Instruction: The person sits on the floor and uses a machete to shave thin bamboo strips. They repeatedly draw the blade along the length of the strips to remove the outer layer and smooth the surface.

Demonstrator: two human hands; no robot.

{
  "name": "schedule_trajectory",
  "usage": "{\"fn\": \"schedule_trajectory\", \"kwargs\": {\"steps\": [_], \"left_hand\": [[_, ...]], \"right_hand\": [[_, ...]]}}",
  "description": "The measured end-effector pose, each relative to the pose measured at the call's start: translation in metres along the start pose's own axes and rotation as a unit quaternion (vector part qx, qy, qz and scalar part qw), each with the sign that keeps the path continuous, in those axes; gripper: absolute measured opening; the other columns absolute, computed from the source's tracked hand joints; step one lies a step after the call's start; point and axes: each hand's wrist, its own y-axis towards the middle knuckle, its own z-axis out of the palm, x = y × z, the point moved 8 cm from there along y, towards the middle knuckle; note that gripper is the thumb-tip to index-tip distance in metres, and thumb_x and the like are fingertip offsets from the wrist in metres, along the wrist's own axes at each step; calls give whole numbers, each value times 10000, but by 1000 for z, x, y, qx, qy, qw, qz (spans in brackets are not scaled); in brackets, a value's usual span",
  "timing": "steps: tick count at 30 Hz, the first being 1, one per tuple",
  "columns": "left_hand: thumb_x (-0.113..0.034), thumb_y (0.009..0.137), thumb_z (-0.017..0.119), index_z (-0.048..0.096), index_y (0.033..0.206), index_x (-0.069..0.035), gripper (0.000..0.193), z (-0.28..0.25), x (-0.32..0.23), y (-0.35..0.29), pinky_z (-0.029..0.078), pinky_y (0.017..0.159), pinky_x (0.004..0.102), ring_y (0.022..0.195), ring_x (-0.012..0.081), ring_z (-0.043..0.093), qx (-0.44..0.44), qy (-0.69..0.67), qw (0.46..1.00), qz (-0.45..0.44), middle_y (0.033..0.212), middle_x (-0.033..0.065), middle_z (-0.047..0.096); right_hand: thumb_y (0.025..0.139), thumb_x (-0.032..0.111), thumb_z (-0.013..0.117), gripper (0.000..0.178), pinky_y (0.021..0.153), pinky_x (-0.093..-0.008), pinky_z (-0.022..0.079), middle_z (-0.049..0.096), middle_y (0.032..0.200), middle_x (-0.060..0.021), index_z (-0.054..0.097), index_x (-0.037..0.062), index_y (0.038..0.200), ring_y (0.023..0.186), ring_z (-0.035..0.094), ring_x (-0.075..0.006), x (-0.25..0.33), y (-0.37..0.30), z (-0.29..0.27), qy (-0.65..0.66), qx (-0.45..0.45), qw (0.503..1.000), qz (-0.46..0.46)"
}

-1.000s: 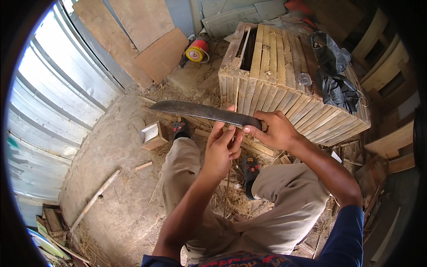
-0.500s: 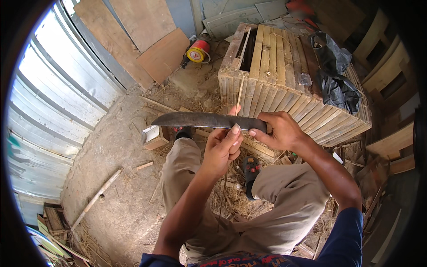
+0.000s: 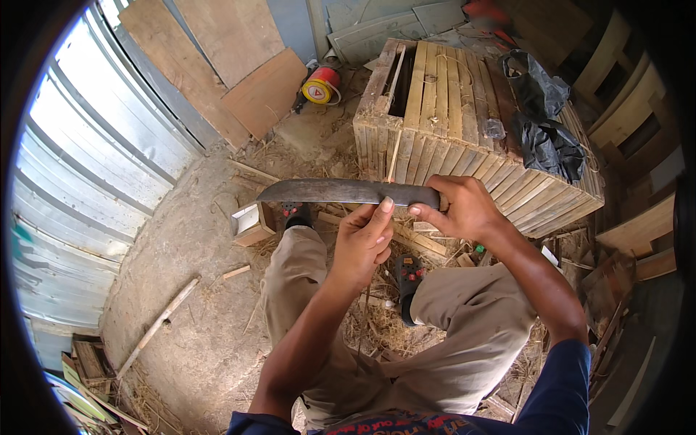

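Observation:
My right hand (image 3: 458,210) grips the handle of a long dark machete (image 3: 333,192), held level in front of my knees with its tip pointing left. My left hand (image 3: 362,243) is just under the blade, thumb up against it, pinching a thin bamboo strip (image 3: 392,156). The strip rises past the blade in front of the crate and also runs down below my hand. I sit with both knees apart in tan trousers.
A slatted wooden crate (image 3: 464,109) stands ahead with a black plastic bag (image 3: 544,127) on it. A red and yellow round object (image 3: 322,83) and boards (image 3: 239,65) lie behind. Corrugated metal wall (image 3: 72,188) at left; a small wooden block (image 3: 250,221) and a stick (image 3: 156,326) lie on the dirt.
The machete blade has dropped slightly and levelled out, its tip lower than before. My left hand stays under the blade on the strip.

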Motion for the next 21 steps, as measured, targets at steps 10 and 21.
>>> {"fn": "schedule_trajectory", "kwargs": {"steps": [10, 21], "left_hand": [[-254, 1049, 578, 498, 1499, -214, 458, 7, -3, -9, 206, 425, 213, 498, 18, 293, 65, -81, 994, -25, 672, -73, 397], [-181, 1045, 551, 470, 1518, -174, 480, 2, -5, 4, 224, 464, 209, 545, 28, 311, 87, -122, 989, 3, 700, -51, 414]], "right_hand": [[960, 593, 596, 617, 561, -397, 502, 577, 555, -121, 683, -16, 919, 543, 615, -215, -72, -1, -36, 114, -111, 959, 234], [902, 530, 700, 535, 590, -478, 518, 606, 616, -190, 611, 22, 760, 609, 650, -422, 7, 8, 18, 55, 78, 995, 20]]}}
